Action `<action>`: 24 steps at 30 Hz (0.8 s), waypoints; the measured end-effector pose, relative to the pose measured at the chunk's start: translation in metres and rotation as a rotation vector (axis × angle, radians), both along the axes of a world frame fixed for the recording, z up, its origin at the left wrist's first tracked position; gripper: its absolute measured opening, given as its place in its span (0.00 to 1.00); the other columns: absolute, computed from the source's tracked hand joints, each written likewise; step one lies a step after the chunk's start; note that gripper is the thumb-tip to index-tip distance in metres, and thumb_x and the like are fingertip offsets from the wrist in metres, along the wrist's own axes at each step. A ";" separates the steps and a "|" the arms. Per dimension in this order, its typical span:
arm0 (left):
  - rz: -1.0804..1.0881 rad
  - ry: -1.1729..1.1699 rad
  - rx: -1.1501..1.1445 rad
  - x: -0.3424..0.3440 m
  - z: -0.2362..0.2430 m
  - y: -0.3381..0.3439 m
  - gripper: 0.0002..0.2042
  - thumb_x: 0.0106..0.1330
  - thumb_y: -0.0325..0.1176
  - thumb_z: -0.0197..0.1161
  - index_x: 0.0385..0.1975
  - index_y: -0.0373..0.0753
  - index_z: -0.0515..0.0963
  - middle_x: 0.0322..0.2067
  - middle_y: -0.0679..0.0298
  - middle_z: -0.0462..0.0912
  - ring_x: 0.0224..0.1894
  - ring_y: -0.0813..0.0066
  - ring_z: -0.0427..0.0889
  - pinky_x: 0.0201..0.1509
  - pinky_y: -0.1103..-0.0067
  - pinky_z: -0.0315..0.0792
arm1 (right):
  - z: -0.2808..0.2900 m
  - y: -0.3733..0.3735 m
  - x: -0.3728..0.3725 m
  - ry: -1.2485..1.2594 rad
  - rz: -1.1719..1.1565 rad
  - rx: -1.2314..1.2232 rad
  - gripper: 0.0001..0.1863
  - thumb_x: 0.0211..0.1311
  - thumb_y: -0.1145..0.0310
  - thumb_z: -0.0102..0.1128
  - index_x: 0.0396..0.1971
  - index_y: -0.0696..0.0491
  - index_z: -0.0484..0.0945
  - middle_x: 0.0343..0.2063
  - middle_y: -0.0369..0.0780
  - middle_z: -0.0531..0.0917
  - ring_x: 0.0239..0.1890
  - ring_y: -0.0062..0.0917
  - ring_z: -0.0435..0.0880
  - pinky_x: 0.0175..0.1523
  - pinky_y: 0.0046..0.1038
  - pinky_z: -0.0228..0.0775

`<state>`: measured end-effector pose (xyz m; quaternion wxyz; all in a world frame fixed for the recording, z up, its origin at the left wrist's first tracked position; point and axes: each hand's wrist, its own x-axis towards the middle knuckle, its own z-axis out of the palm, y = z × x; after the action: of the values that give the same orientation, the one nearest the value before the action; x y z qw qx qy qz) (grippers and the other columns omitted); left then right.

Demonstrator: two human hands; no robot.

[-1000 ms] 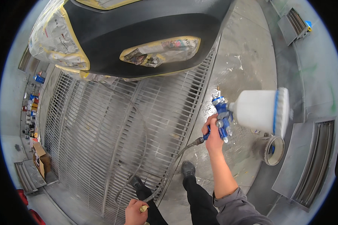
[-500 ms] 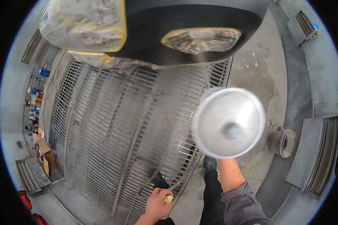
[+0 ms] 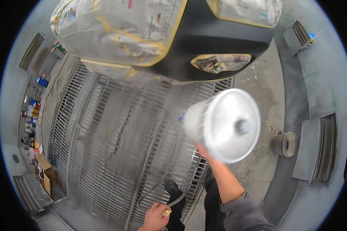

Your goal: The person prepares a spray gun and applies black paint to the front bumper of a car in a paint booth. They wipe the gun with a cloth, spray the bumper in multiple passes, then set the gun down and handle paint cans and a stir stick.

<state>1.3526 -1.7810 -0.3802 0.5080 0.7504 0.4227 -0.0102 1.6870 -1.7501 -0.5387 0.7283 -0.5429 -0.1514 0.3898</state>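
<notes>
A large silver paint cup with a round lid [image 3: 235, 125] hides most of my right hand [image 3: 202, 150]. That hand is closed beneath the cup, and the handle it seems to grip is out of sight. My left hand [image 3: 155, 216] is low in view, its fingers closed around a small pale yellow, crumpled piece [image 3: 166, 213]. A grey hose [image 3: 177, 201] loops just beside the left hand. Ahead of the cup stands a vehicle with a dark body panel [image 3: 194, 42], partly masked by newspaper [image 3: 138, 27] and yellow tape. Pale mist hangs below the panel.
Metal floor grating [image 3: 100, 154] spreads under me. A dirty bucket [image 3: 284, 144] lies on the right, near a louvred vent [image 3: 324, 148]. Along the left wall are several cans [image 3: 32, 111] and an open cardboard box [image 3: 45, 171].
My right hand has carried the cup left and turned it, so more of its side shows. The vehicle sits lower and farther right in view. My left hand still holds the yellow piece.
</notes>
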 end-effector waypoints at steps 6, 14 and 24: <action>-0.074 0.091 -0.009 0.008 0.047 -0.001 0.07 0.62 0.33 0.64 0.38 0.44 0.84 0.39 0.52 0.84 0.39 0.46 0.84 0.41 0.60 0.78 | 0.120 -0.026 0.065 -0.427 -0.250 -0.219 0.05 0.65 0.72 0.68 0.34 0.57 0.82 0.22 0.32 0.80 0.19 0.13 0.72 0.25 0.22 0.64; -0.186 -0.073 -0.034 0.080 0.087 -0.007 0.07 0.62 0.28 0.62 0.39 0.45 0.82 0.40 0.57 0.81 0.42 0.46 0.82 0.45 0.60 0.77 | 0.172 -0.102 0.181 -0.353 -0.512 -0.176 0.06 0.66 0.72 0.65 0.37 0.55 0.75 0.20 0.31 0.75 0.17 0.14 0.70 0.21 0.20 0.61; -0.195 -0.126 -0.026 0.090 0.147 0.000 0.05 0.62 0.28 0.62 0.36 0.42 0.81 0.36 0.54 0.80 0.41 0.47 0.81 0.44 0.62 0.76 | 0.304 -0.113 0.227 -0.831 -0.741 -0.482 0.09 0.64 0.69 0.70 0.30 0.56 0.79 0.21 0.28 0.74 0.26 0.12 0.67 0.32 0.22 0.65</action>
<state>1.4427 -1.7809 -0.2327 0.5398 0.7807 0.3145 -0.0178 1.9143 -1.8629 -0.2347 0.5522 -0.8158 -0.1313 -0.1110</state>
